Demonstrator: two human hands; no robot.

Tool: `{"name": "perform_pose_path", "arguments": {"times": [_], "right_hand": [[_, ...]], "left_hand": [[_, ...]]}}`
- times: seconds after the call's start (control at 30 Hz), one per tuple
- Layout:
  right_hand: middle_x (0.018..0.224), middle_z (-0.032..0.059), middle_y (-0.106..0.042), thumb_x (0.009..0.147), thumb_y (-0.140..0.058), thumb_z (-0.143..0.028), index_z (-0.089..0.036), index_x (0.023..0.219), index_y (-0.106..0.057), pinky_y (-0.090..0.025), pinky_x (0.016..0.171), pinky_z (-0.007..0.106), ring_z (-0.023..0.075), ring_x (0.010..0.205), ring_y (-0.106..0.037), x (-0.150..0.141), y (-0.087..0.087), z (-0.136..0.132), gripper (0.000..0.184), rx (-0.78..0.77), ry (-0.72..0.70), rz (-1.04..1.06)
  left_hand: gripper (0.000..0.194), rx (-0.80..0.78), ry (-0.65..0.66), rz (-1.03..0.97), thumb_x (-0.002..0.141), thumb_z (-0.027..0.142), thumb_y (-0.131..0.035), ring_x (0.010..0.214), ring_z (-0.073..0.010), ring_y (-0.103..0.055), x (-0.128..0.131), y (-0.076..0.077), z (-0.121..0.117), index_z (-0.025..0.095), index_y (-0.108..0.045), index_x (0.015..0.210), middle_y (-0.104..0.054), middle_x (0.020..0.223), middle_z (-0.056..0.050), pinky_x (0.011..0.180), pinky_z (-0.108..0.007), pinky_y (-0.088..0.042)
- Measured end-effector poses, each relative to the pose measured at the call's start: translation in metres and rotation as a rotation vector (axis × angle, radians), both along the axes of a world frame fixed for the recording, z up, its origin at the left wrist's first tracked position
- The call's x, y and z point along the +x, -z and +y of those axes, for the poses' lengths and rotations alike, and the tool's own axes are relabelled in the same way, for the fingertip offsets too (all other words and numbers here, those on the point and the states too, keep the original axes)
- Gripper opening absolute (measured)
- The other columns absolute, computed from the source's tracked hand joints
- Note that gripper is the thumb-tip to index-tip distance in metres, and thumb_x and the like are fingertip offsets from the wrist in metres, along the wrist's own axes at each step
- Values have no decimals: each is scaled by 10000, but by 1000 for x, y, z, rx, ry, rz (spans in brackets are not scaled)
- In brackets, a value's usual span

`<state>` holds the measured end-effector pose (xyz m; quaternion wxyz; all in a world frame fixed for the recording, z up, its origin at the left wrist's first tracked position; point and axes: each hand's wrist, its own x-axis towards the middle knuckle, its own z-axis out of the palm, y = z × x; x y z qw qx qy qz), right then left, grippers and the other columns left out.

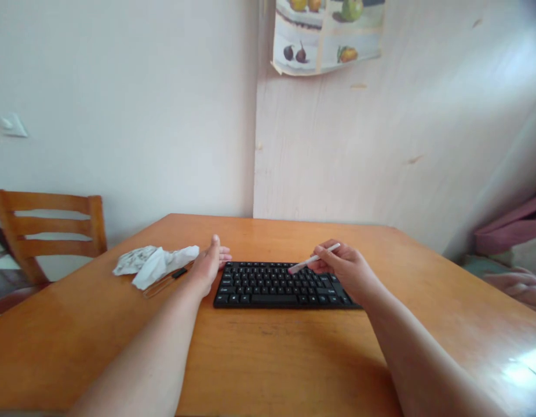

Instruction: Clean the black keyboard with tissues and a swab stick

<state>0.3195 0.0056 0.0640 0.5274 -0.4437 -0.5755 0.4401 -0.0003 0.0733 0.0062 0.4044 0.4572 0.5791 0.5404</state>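
A black keyboard (pixel 272 284) lies flat on the wooden table in front of me. My left hand (pixel 211 263) is at its left end, thumb up and fingers stretched out, apparently touching the keyboard's edge and holding nothing. Over the right part of the keys, my right hand (pixel 337 263) pinches a slim white stick with a pinkish tip (pixel 314 259). The stick slants down to the left, its tip at the upper rows of keys. Whether the tip touches them I cannot tell. My right hand hides the keyboard's right end.
Crumpled white material (pixel 157 263) lies left of my left hand, beside a thin brown loop with a black piece (pixel 179 273). The wooden table (pixel 268 359) reaches the wall. A wooden chair (pixel 54 223) stands at left; folded fabric (pixel 511 237) is at far right.
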Motion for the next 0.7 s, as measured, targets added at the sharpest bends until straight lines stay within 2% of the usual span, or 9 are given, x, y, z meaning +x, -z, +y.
{"name": "perform_pose_path", "arguments": {"times": [0.17,0.33,0.57,0.7], "right_hand": [[821,47,-739,778,-761,-511,-190,900,-603,-578,739,314,182,785,-724,-37,7,-6,378,-34,-130,37],[856,50,-743,778,-758,-516,-187,900,-616,-567,748,305,165,779,-715,-80,3,-12,378,-36,-223,3],[772,35,-719,782,-728,-532,-185,877,-613,-561,716,296,164,751,-703,-130,1,-9,378,-4,-259,-75],[796,45,-730,780,-727,-515,-181,867,-613,-559,699,288,157,737,-700,-143,8,-3,363,-20,-282,-99]], "left_hand": [[779,13,-5,-20,840,799,-314,871,-265,-708,2,4,2,123,-694,912,-747,895,-187,810,-370,-533],[807,9,-8,-29,828,820,-304,865,-256,-706,5,5,4,118,-691,920,-745,921,-188,793,-362,-533],[857,48,8,34,836,827,-223,892,-255,-706,2,16,13,123,-696,960,-746,943,-188,785,-341,-514],[838,47,12,44,838,820,-232,907,-254,-707,0,20,18,139,-706,954,-752,929,-172,776,-329,-503]]}}
